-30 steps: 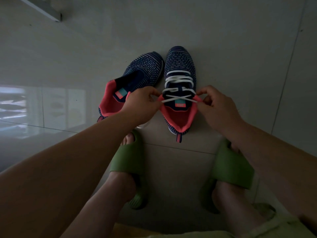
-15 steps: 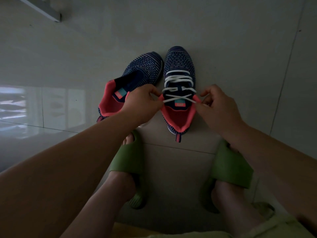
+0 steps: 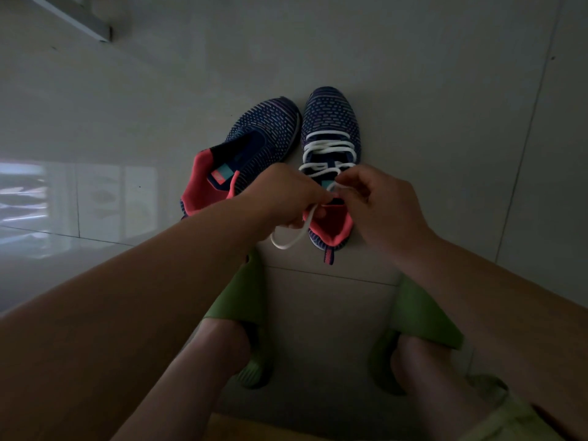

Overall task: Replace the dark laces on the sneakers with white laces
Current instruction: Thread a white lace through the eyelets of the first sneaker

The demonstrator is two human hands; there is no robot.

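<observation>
Head view: the right-hand sneaker (image 3: 331, 128), toe pointing away on the tiled floor (image 3: 429, 90), carries a white lace (image 3: 327, 148) threaded through all its visible eyelets; judged step, tying off the ends above the pink collar. Left hand (image 3: 283, 195) and right hand (image 3: 378, 202) meet over the tongue, fingers (image 3: 350, 178) curled and pinching the lace ends; a slack loop (image 3: 288, 238) hangs below the left hand, beside the heel. The next move likely calls for crossing and cinching the ends. The left-hand sneaker (image 3: 254, 148) lies alongside, with no lace visible.
</observation>
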